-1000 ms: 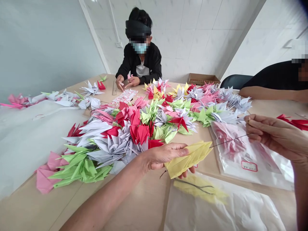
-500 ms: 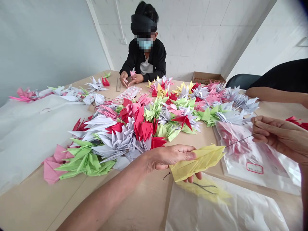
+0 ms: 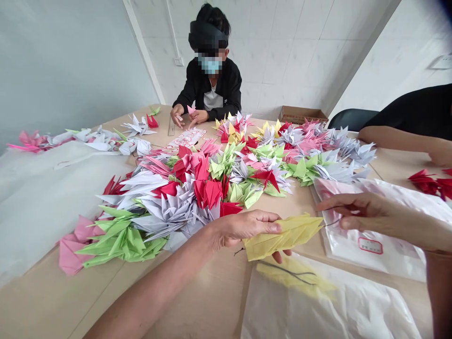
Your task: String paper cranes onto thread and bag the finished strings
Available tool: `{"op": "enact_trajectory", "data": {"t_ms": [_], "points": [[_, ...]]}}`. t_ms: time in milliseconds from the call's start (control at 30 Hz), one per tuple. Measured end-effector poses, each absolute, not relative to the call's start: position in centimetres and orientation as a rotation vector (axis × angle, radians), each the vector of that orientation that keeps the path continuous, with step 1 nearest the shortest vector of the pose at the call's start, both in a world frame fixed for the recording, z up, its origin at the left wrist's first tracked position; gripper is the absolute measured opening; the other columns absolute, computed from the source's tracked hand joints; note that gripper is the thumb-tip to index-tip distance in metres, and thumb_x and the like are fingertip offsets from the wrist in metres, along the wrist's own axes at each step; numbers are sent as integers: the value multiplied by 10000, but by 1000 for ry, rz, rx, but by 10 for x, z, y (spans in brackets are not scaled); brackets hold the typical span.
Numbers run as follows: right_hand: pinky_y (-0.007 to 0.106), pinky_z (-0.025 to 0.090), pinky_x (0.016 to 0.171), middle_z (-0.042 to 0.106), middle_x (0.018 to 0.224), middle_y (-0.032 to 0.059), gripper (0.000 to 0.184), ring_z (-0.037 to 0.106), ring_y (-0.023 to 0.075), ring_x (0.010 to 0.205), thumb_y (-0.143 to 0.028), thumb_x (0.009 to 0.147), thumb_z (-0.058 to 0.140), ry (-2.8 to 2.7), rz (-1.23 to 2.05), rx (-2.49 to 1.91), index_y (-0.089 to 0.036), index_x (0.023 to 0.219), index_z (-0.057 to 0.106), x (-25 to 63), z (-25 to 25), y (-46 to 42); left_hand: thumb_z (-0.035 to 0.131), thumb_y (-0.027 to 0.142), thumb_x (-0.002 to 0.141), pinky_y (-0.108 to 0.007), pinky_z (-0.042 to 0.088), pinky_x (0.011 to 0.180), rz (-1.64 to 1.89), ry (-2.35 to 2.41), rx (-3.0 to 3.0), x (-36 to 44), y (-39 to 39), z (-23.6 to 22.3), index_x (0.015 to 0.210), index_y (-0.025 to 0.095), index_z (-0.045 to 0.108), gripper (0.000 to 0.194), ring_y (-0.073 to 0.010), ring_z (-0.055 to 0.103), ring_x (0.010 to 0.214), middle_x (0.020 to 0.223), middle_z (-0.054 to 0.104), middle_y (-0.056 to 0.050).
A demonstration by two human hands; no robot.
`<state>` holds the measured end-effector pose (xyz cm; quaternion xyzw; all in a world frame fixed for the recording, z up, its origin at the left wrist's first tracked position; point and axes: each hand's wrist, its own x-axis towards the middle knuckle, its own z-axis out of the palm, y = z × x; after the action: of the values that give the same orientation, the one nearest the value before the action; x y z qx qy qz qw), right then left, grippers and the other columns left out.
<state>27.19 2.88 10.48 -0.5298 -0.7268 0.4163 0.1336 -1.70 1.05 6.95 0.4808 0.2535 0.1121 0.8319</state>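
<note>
Several yellow folded papers (image 3: 286, 238) sit over the near bag's (image 3: 318, 318) far edge, pinched in the left hand (image 3: 249, 227), apparently to stay bunched; beyond the bag, whether the right hand (image 3: 376, 220) pinches the thread (image 3: 329, 223) cannot be told.

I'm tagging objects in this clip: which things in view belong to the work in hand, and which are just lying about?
In hand:
- yellow folded papers, held in the left hand
- dark thread, running from them toward the right hand

Apparently lying about:
- heap of coloured folded papers
- plastic bag with red-framed label
- nearer plastic bag
- cardboard box
</note>
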Motion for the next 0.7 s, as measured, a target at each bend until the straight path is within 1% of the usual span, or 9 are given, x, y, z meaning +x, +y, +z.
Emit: {"op": "enact_trajectory", "data": {"t_ms": [67,100,167,233,333,400,467,567,700], "points": [[209,329,473,505,679,-6,460,396,97,551,-566,692,636,-2165,1404,-1435,-250,1025,656,258,100,30,597,443,776,-288,428,721,238,570,1040,-17,12,68,978,130,542,377,-161,644,670,875,655,-92],[199,288,449,487,669,-13,439,355,84,527,-575,712,608,-2169,1500,-1411,-237,989,652,251,97,31,590,449,775,-292,432,715,236,591,1067,-17,12,67,982,127,547,385,-163,643,669,902,652,-102],[195,190,415,415,595,-36,377,266,63,482,-565,736,589,-2127,1565,-1447,-195,790,633,239,91,34,555,471,787,-303,440,705,237,630,1134,-17,13,67,1029,123,542,424,-164,640,666,972,639,-124],[205,146,417,324,536,-53,376,219,57,469,-516,766,582,-2074,1575,-1482,-171,622,553,230,85,35,529,498,799,-313,442,714,277,683,1196,-17,12,67,1144,146,495,494,-174,640,716,1082,604,-136],[210,161,416,284,508,-57,400,226,57,454,-499,771,583,-1973,1523,-1529,-168,558,512,221,75,36,651,527,695,-326,421,821,456,876,1526,-15,9,68,1261,207,435,685,-239,595,970,1217,546,-122],[208,194,401,306,506,-54,398,248,58,440,-521,744,601,-1926,1498,-1566,-168,568,546,216,71,36,723,526,611,-329,400,878,577,1025,1825,-12,8,67,1266,219,461,770,-272,540,1080,1237,550,-109],[204,240,391,341,515,-48,394,279,62,440,-542,716,615,-1888,1491,-1580,-164,604,600,214,70,36,717,539,612,-326,404,877,622,1123,1978,-9,7,66,1245,212,506,743,-274,549,1067,1213,578,-104],[193,300,393,402,567,-36,379,321,67,470,-542,697,633,-1889,1526,-1521,-164,691,662,216,72,37,679,540,662,-283,419,842,633,1167,2001,-8,9,66,1202,206,571,644,-239,585,999,1158,623,-77],[177,334,411,461,608,-27,368,357,75,522,-486,670,687,-1920,1663,-1456,-171,860,701,222,71,38,666,528,684,-244,427,786,661,1151,1932,-13,12,71,1188,229,598,590,-197,611,915,1068,671,-29]]}}
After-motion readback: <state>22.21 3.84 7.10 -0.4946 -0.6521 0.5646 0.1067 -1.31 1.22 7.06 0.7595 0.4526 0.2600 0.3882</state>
